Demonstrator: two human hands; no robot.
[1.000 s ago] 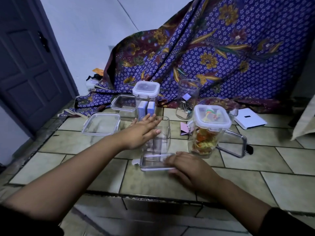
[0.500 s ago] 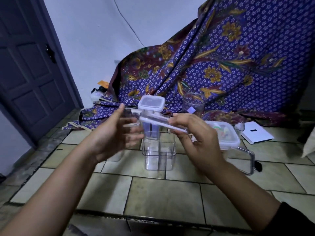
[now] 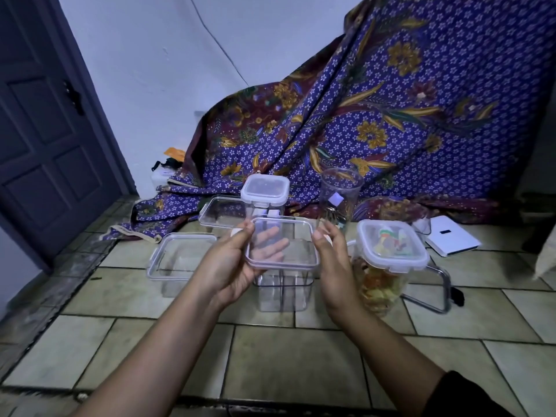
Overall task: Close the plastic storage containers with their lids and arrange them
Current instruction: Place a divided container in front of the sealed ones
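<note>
While the clear square lid (image 3: pixel 282 246) is hovering flat just above the open mouth of the empty clear container (image 3: pixel 282 291), a person is holding it by two opposite edges: the left hand (image 3: pixel 237 263) is cupping it from below, fingers showing through the plastic, and the right hand (image 3: pixel 332 260) is pinching its right edge. Both hands are grasping the lid, neither clenched nor free. The container is standing upright on the tiled floor (image 3: pixel 288 365) directly beneath the grip, so the coming move appears to be a short straight lowering, with the lid's corners needing to line up with the rim before its clips are pressed down. The lid being roughly square, no long axis is telling, and both hands are about equally near.

Just to the right, a lidded container (image 3: pixel 388 266) is holding colourful snacks. Behind, a taller lidded container (image 3: pixel 264 195) is holding something pale, too dim to name. A low open box (image 3: pixel 177 263) is sitting empty to the left, with another clear tray (image 3: pixel 222 212) behind it and a round open jar (image 3: pixel 340 194) near the patterned purple cloth (image 3: pixel 406 121).
</note>
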